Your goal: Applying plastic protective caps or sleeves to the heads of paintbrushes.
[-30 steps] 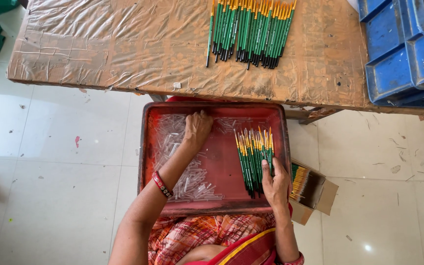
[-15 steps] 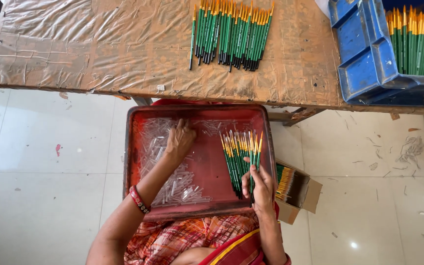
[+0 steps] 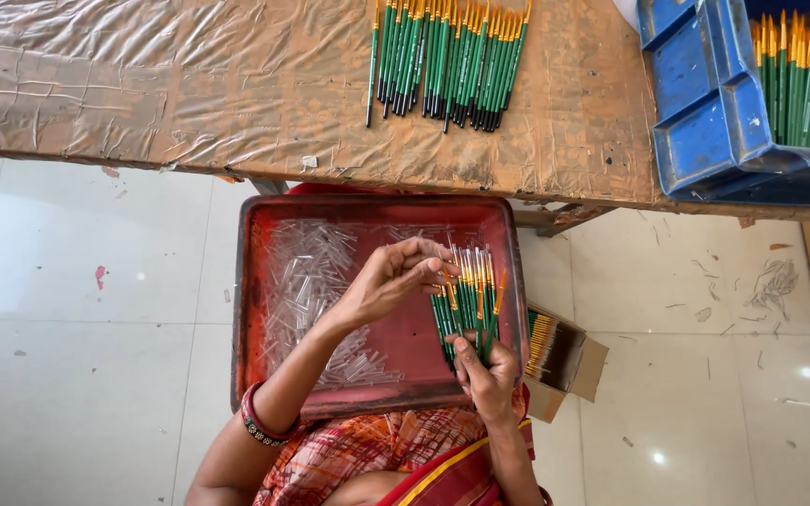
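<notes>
Fingers [image 3: 428, 265] of the left hand [image 3: 388, 281] are pinched together right at the tips of a small bunch of green brushes [image 3: 466, 300], touching the top end of one or two of them. Whether there's a little clear cap between those fingertips I honestly can't tell, it's too small. The right hand [image 3: 487, 378] is curled closed around the lower ends of the same bunch, thumb on top, so the handle ends are hidden inside the grip. The brushes fan out a bit, orange-yellow bands up near the left hand.

Both hands sit over a red tray [image 3: 255, 309] on the person's lap. Left part of the tray is full of clear plastic tubes [image 3: 307, 281], a shiny pile where single pieces are hard to pick out. There's a red bangle [image 3: 257, 422] on the left wrist.

Just right of the tray, partly behind its rim, is an open cardboard box [image 3: 564, 361] with more brushes inside; only their ends show.

Further up, the desk [image 3: 189, 94], wrapped in crinkly brown film, carries a row of green brushes [image 3: 447, 61], cut off by the top edge. On the far right, blue bins [image 3: 705, 112] hold another batch, also cropped. Pale tiled floor [image 3: 77, 309] below.
</notes>
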